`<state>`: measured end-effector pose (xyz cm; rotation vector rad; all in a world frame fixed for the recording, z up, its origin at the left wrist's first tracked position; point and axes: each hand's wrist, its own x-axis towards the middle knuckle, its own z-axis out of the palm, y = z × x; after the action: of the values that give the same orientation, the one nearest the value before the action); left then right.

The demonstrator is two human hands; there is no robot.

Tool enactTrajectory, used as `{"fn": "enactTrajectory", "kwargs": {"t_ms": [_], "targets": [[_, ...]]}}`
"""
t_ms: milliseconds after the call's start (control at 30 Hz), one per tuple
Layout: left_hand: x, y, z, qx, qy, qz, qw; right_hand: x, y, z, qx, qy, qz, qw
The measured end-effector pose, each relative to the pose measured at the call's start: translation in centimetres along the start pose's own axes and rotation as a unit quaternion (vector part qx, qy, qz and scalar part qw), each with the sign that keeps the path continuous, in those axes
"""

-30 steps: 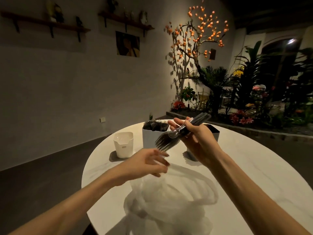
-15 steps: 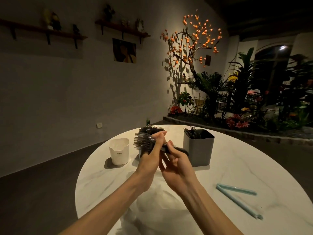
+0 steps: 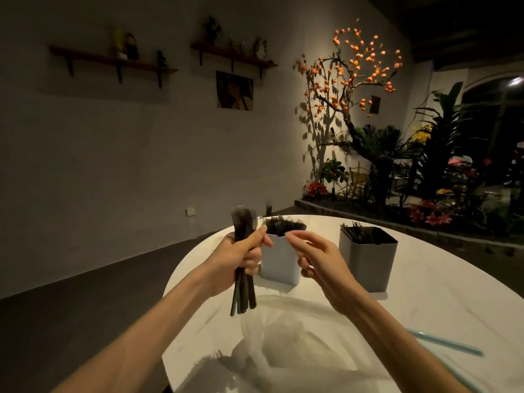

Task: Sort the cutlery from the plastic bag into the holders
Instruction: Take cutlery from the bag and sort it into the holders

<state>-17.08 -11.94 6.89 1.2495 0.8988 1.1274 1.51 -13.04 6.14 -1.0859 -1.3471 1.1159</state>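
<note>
My left hand [image 3: 239, 258] is shut on a bundle of dark cutlery [image 3: 242, 225], held upright with the heads up and the handles hanging below my fist, just left of a white holder [image 3: 279, 263] packed with forks. My right hand [image 3: 319, 258] hovers open in front of that holder, fingers spread, holding nothing. A grey holder [image 3: 370, 263] with several pieces of cutlery stands to the right. The crumpled clear plastic bag [image 3: 286, 347] lies on the white round table [image 3: 442, 282] near its front edge, below my hands.
Two pale blue sticks [image 3: 445, 341] lie on the table at the right. The table's left edge drops to a dark floor. A planted bed with an orange-fruited tree [image 3: 351, 80] fills the far right. Shelves hang on the back wall.
The cutlery bundle went from my right hand to my left, which now holds it upright. My right hand has let go and opened. The view shifted, hiding the small white cup.
</note>
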Motion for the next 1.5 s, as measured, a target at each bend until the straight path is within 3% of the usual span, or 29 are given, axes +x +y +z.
{"fn": "enactTrajectory", "kwargs": {"t_ms": [133, 233, 367, 467, 567, 667, 833, 1033, 1167, 1233, 1300, 1367, 1433, 1500], "targets": [[0.0, -0.7, -2.4, 0.066, -0.034, 0.0, 0.997, 3.0, -1.8, 3.6, -0.11, -0.109, -0.066, 0.986], [0.5, -0.8, -4.3, 0.071, -0.021, 0.008, 0.997, 5.2, -1.7, 5.7, -0.112, -0.125, -0.112, 0.98], [1.3, -1.4, -8.3, 0.079, -0.007, 0.015, 0.997, 8.4, -0.6, 7.7, -0.114, -0.146, -0.106, 0.977], [2.6, -2.8, -11.2, 0.072, 0.042, 0.017, 0.996, 11.1, 0.5, 8.9, -0.11, -0.122, -0.11, 0.98], [3.9, -4.2, -13.5, 0.055, 0.137, 0.009, 0.989, 14.4, 1.6, 9.2, -0.109, -0.03, -0.128, 0.985], [5.3, -5.8, -15.7, 0.018, 0.184, -0.009, 0.983, 18.0, 3.4, 9.5, -0.235, 0.016, -0.181, 0.955], [6.4, -7.4, -16.6, -0.02, 0.167, -0.037, 0.985, 21.3, 7.1, 10.8, -0.417, 0.021, -0.2, 0.887], [7.2, -8.3, -15.9, -0.038, 0.126, -0.045, 0.99, 22.2, 10.5, 12.5, -0.553, -0.06, -0.128, 0.821], [7.6, -8.5, -15.5, -0.089, 0.095, -0.047, 0.99, 21.4, 11.2, 12.6, -0.57, -0.031, -0.148, 0.807], [7.6, -8.4, -15.4, -0.139, 0.062, -0.05, 0.987, 20.8, 10.6, 12.6, -0.543, -0.012, -0.192, 0.817], [7.3, -8.0, -15.0, -0.161, 0.026, -0.05, 0.985, 19.8, 8.7, 12.4, -0.418, -0.024, -0.22, 0.881], [6.8, -7.5, -14.3, -0.156, -0.014, -0.043, 0.987, 18.1, 6.1, 12.4, -0.257, -0.104, -0.176, 0.944], [6.3, -6.8, -13.3, -0.145, -0.043, -0.037, 0.988, 16.0, 4.2, 12.2, -0.17, -0.196, -0.107, 0.96], [5.7, -6.2, -12.1, -0.146, -0.068, -0.026, 0.987, 14.6, 3.5, 11.6, -0.128, -0.221, -0.074, 0.964]]}}
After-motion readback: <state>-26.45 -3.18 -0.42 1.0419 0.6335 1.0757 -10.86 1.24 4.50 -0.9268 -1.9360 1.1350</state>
